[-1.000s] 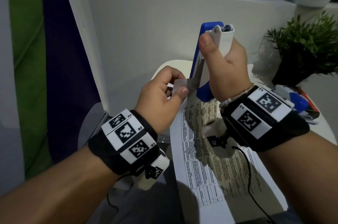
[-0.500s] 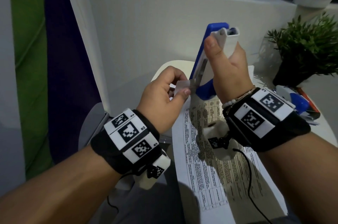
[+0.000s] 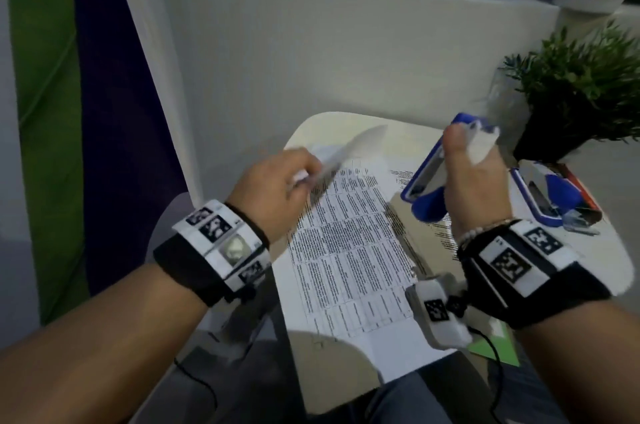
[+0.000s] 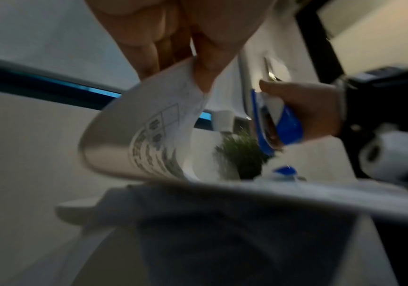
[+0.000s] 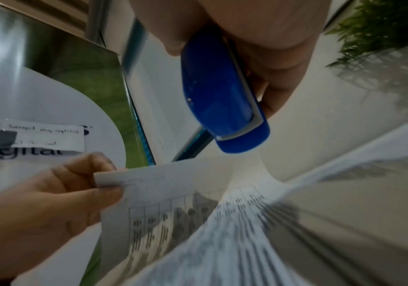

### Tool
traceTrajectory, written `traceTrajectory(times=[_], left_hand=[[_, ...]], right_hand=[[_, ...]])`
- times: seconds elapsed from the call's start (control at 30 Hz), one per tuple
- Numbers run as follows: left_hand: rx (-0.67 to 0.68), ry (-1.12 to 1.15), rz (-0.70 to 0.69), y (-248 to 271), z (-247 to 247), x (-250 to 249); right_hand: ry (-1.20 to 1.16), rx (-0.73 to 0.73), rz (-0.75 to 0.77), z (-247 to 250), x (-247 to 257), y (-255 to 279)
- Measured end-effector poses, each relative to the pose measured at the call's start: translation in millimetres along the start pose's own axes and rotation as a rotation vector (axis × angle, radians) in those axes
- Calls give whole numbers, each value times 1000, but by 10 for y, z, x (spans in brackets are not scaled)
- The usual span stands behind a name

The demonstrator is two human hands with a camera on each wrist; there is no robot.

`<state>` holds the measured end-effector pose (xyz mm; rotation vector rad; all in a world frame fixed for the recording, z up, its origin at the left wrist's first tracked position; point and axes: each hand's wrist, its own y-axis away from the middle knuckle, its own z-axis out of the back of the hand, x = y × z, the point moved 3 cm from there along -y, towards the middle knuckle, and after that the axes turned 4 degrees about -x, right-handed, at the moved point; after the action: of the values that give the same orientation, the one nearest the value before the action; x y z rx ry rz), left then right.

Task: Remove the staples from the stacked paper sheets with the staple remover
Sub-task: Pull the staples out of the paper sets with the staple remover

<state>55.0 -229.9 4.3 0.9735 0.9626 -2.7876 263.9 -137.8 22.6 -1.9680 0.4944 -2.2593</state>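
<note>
The printed paper sheets (image 3: pixel 346 250) lie on the small white table (image 3: pixel 346 385). My left hand (image 3: pixel 304 177) pinches their lifted top corner (image 3: pixel 349 148), which curls up from the stack (image 4: pixel 153 131) and blurs with motion. My right hand (image 3: pixel 464 150) grips the blue and white staple remover (image 3: pixel 429 174), held tilted above the table to the right of the sheets, apart from the corner. In the right wrist view the remover (image 5: pixel 222 92) hangs above the pinched corner (image 5: pixel 149 183) and my left hand (image 5: pixel 109 185). No staple is visible.
A green potted plant (image 3: pixel 581 94) stands at the table's back right. In front of it, a box (image 3: pixel 585 205) holds another blue stapler (image 3: pixel 547 195). A green sheet (image 3: pixel 495 344) lies under my right wrist. A white wall panel (image 3: pixel 311 42) stands close behind.
The remover touched the pinched corner before; now my right hand has dropped and swung right with it. My left hand has pulled the corner away to the left.
</note>
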Motion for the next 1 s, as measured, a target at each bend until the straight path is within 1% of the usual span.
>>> traceTrajectory(times=[0.07,0.13,0.2,0.23,0.4,0.63,0.7,0.77,0.83,0.9,0.93,1.0], left_hand=[[154,-31,-154,140,-129,42],[254,-29,-170,251,-218,85],[301,-58,-161,327,-273,112],[311,-71,-161,360,-289,118],[258,-22,-125,380,-279,147],[230,12,-108,369,-244,135],[194,-7,-120,357,-204,123],[91,-45,-90,311,-111,105],[-47,-99,33,217,41,99],[-145,-152,154,95,212,114],[-177,-176,191,42,312,139],[-252,-212,223,-54,546,211]], right_hand=[[112,47,-16,2,-122,67],[164,85,-65,1,-210,131],[161,102,-96,-1,-267,170],[155,102,-94,-5,-293,173],[165,123,-86,-21,-363,158],[172,155,-83,-33,-392,153],[165,155,-63,-44,-361,157],[116,122,-64,-55,-310,157],[2,78,-97,-87,-243,155],[-121,29,-121,-137,-168,148],[-176,8,-135,-180,-142,148],[-247,-20,-164,-275,-90,164]])
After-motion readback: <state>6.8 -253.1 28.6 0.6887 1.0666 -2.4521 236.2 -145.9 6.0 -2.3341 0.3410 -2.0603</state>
